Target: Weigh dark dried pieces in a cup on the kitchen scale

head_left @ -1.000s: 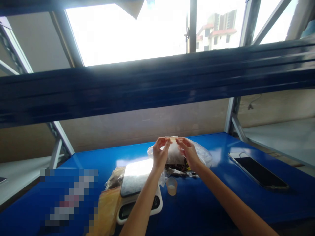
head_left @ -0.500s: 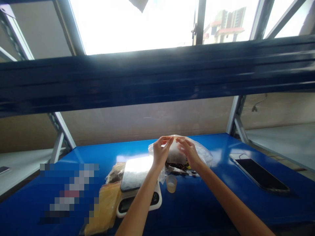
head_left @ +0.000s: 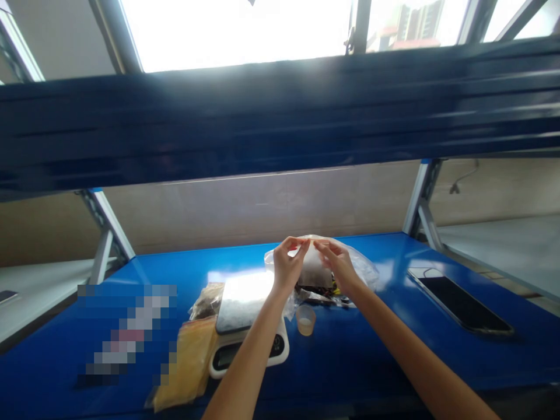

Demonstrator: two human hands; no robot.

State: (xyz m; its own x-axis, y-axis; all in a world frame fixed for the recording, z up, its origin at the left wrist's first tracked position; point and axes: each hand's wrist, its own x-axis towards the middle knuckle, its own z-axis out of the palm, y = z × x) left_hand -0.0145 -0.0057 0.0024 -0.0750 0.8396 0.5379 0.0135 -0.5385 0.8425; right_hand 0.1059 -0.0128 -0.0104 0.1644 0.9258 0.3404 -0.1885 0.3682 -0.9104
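My left hand (head_left: 286, 267) and my right hand (head_left: 338, 265) are raised side by side over the blue shelf (head_left: 376, 356). Each pinches the top edge of a small clear plastic bag (head_left: 313, 269) held upright between them, pale at the top and dark at the bottom. Behind and around it lies a larger crumpled clear bag (head_left: 363, 269). Just below my hands are a white kitchen scale (head_left: 245, 324) and a small translucent cup (head_left: 305, 319).
A phone (head_left: 459, 300) lies flat on the shelf at the right. Yellow-brown packets (head_left: 188, 364) and a clear bag of brown bits (head_left: 206, 300) lie left of the scale. A dark blue shelf beam (head_left: 280, 116) runs overhead; a blurred patch covers something at the left.
My hands have stayed on the bag's top edge, fingers shifting slightly. The view has tilted down a little, so everything sits a bit higher in the frame.
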